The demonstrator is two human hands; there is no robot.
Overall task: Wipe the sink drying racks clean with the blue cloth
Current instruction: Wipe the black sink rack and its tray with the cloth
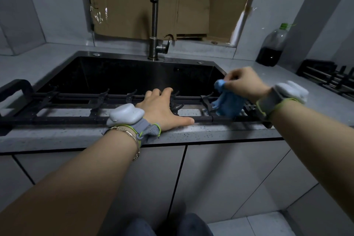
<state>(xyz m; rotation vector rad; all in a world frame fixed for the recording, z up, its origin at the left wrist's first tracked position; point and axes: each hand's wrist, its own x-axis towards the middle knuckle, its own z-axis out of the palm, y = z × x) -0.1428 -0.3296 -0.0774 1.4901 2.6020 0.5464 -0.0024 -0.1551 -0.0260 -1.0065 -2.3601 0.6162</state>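
Drying rack [67,119], black and made of long parallel bars joined by short cross pieces with upturned hooks, lies along the front edge of the dark sink [124,54], its ends reaching the counter [210,132] on either side. Pale specks dot the counter strip beneath its front bars, and its left end turns up into a rounded handle-like loop. The left hand [162,109] rests flat on the rack near its middle, with fingers straight and apart, reaching over the rear bar, and the thumb stretched along the front bar; it grips nothing. The right hand [243,82] is raised over the sink's front right corner and pinches the top of the blue cloth [228,103] between curled fingertips. The cloth hangs down in a crumpled bunch, its lower part on the right end of the rack. A second rack [329,78] of the same black bars lies on the counter near its right edge, well apart from the first. A clear bottle [272,46] with a green cap, holding dark liquid, stands toward the counter's back right corner. A tall metal tap [154,25] rises from the sink's back rim, with brown cardboard [124,2] on the wall behind it. Each wrist wears a white device on a grey strap.
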